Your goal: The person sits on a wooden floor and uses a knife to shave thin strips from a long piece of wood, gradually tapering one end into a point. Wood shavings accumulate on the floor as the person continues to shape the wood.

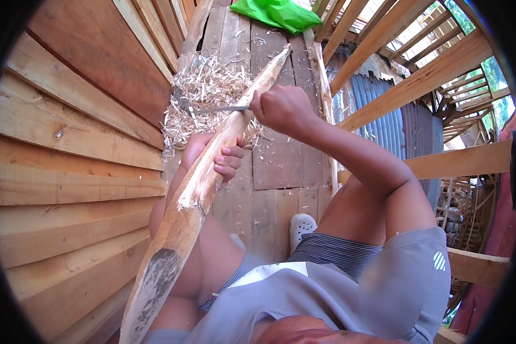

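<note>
A long, partly peeled piece of wood [215, 160] slants from the lower left up to the far middle, passing over my left thigh. Its upper part is pale and freshly shaved; lower down it keeps darker skin and a blackened patch. My left hand [228, 160] is wrapped round the wood near its middle, fingers showing on the right side. Farther up, my right hand [284, 110] is closed round the grip of a long-bladed knife [221, 109]. The blade lies across the wood and points left; its handle is hidden in my fist.
Pale wood shavings [212, 86] are heaped on the plank floor [278, 163] beyond my hands. A board wall [80, 137] rises close on the left, a slatted railing [424, 74] on the right. A bright green bag [278, 14] lies at the far end.
</note>
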Available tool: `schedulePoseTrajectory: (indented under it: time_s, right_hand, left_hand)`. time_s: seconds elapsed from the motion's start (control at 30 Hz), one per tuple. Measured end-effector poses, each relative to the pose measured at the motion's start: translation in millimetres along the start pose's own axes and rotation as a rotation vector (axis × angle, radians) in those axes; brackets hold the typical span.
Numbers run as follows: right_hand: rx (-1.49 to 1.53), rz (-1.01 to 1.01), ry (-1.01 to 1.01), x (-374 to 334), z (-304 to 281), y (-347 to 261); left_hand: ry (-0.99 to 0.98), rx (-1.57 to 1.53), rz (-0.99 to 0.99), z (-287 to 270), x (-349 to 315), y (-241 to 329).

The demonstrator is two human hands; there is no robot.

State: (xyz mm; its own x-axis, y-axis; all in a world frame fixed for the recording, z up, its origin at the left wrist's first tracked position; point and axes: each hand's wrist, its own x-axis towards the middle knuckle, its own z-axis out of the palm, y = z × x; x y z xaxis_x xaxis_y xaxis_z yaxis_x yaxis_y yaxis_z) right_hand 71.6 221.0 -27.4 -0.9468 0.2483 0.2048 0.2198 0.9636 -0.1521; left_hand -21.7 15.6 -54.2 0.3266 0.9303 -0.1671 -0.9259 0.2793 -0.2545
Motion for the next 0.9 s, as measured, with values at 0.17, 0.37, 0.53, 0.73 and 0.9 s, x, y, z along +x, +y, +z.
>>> schedulePoseTrajectory:
  time_s: [0.17, 0.37, 0.53, 0.73, 0.9]
  right_hand:
    - [-0.041, 0.067, 0.130, 12, 35, 56]
    - [-0.048, 0.026, 0.034, 7, 24, 46]
    - [0.023, -0.099, -0.043, -2, -3, -12]
    - [-0.030, 0.066, 0.058, 10, 15, 20]
    - [-0.099, 0.064, 0.172, 25, 22, 67]
  left_hand:
    - [0.027, -0.133, 0.002, 9, 15, -9]
    - [0.066, -0.040, -0.004, 2, 14, -7]
    - [-0.012, 0.007, -0.012, -7, 7, -5]
    - [-0.003, -0.065, 0.007, -5, 9, -5]
    - [0.035, -0.076, -0.022, -4, 12, -13]
